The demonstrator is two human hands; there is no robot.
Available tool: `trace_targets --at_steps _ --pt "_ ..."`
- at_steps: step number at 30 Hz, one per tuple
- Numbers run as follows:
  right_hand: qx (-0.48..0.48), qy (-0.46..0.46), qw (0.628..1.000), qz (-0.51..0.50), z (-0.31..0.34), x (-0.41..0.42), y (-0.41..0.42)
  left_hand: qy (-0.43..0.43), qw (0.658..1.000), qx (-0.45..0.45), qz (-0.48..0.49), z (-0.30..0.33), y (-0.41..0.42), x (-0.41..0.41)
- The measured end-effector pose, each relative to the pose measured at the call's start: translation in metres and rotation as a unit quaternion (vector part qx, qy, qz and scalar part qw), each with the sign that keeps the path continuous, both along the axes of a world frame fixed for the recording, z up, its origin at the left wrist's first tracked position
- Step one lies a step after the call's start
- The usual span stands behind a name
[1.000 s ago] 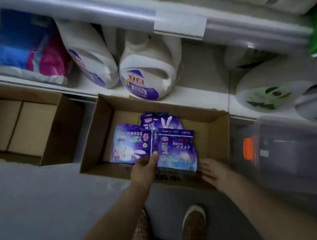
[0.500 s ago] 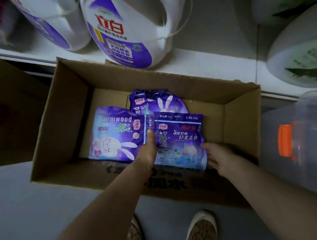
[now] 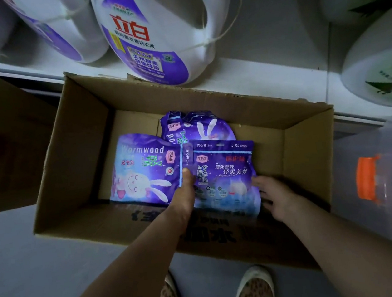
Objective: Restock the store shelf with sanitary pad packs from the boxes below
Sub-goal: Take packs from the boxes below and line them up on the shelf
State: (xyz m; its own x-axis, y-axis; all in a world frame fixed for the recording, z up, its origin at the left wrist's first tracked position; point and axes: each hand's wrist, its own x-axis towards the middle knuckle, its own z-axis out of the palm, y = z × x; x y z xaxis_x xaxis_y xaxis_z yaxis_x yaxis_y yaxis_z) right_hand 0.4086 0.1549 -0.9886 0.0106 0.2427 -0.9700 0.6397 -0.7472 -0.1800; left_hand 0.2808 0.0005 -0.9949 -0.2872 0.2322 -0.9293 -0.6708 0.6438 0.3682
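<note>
The flat purple L-XL pad pack (image 3: 223, 177) with blue-edged top and white Chinese lettering is at the near side of the open brown cardboard box (image 3: 70, 150), lifted over the box's near wall, its lower edge hanging across the printed rim. My left hand (image 3: 184, 197) pinches that pack at its left edge, thumb pressed on the front face and the other fingers hidden behind it. My right hand (image 3: 278, 197) is at the pack's right lower edge, fingers spread and lightly bent against its side; I cannot tell whether they actually clasp it or only touch. Inside the box, left of the held pack, lies a puffy purple Wormwood pack (image 3: 143, 172) with a white rabbit face, flat on the box floor. Toward the far wall of the box, partly under the held pack, is a third purple pack with rabbit ears (image 3: 202, 127). Beyond the box's far wall, on the pale lowest shelf board (image 3: 266, 64), stands a big white detergent jug (image 3: 149, 29) with a purple label and red characters, another like it just left. To the right of the box sits a clear plastic bin with an orange latch (image 3: 368, 178). To the left of the box is a second brown carton (image 3: 6, 138). Nearer than the box, my patterned shoes (image 3: 253, 290) stand on the grey floor.
</note>
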Motion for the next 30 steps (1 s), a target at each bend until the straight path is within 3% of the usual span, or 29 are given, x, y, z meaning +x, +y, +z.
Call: trace_targets --at_steps 7,13,23,26,28,30 --pt "0.062 0.048 0.993 -0.084 0.029 -0.011 0.003 -0.024 0.999 0.023 0.027 0.018 0.006 0.01" --pt "0.077 0.067 0.992 -0.08 0.081 -0.025 -0.001 -0.039 0.997 0.066 0.022 0.058 0.02 0.018" --pt "0.008 0.138 0.988 -0.071 0.122 -0.051 -0.054 -0.043 0.982 0.128 0.135 0.112 0.017 0.002" --pt "-0.012 0.163 0.981 -0.106 0.127 -0.052 -0.061 -0.031 0.981 0.091 0.165 0.106 0.004 -0.006" --pt "0.028 0.14 0.987 -0.066 0.121 -0.051 -0.06 -0.018 0.982 0.052 0.179 0.094 -0.007 -0.012" --pt "0.132 0.07 0.989 0.017 0.106 -0.044 -0.055 -0.009 0.984 0.034 0.175 0.088 -0.016 -0.016"
